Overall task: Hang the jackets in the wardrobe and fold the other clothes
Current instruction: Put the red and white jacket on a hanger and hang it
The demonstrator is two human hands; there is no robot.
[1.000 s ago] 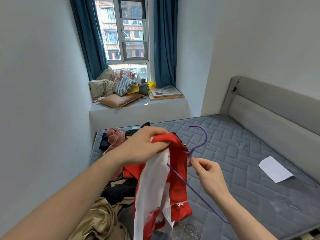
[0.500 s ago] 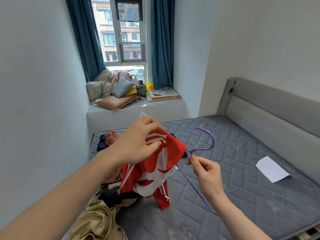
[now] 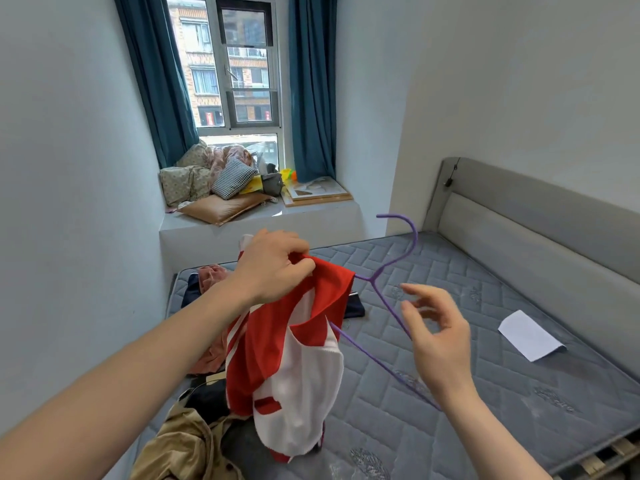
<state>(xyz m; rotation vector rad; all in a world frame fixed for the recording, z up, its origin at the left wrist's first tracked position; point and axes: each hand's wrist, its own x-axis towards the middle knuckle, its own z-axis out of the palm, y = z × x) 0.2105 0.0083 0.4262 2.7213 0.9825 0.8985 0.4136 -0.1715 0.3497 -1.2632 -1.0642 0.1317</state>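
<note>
Left hand (image 3: 273, 265) grips the red-and-white jacket (image 3: 291, 344), hiding the purple hanger's (image 3: 391, 271) left arm; right hand (image 3: 440, 337) at three o'clock, fingers loose, empty.

The red-and-white jacket (image 3: 294, 344) is smooth, matt cloth; the purple hanger (image 3: 388, 303) looks matt and slightly fuzzy. The grey mattress (image 3: 433, 427) is quilted fabric, the white sheet (image 3: 528, 336) plain paper.

Single head view, angled forward-down over mattress (image 3: 450, 341) (close on hands).
</note>
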